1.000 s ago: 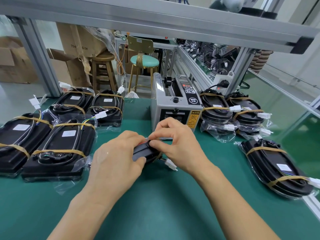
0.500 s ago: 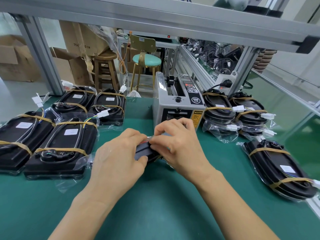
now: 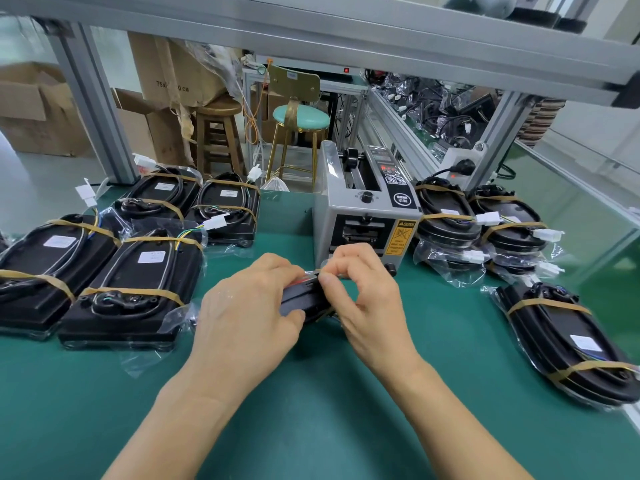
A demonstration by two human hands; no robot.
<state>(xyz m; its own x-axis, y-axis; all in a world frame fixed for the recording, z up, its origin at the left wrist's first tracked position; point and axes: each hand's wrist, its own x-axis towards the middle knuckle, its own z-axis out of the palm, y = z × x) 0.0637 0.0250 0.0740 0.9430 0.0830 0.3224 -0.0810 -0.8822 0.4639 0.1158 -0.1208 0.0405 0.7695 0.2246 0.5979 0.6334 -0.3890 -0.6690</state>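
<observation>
The left grip [image 3: 249, 317] is curled round the near, left end of a small black part [image 3: 301, 301], thumb under and fingers over the top. The right grip [image 3: 367, 299] closes thumb and forefinger in a pinch at the part's upper right edge, on what looks like a clear strip [image 3: 313, 274] of tape laid along it.

The part sits between the two grips, low over the tabletop [image 3: 311, 410]; whether it touches the surface is hidden. Its long axis runs across the view from left grip to right grip, rising slightly toward the right. The strip follows that same line, so pressing it down would likely mean the right grip sliding along the axis, away from the left, which acts as the anchor. The tape dispenser [image 3: 363, 216] stands just behind the right grip.
</observation>
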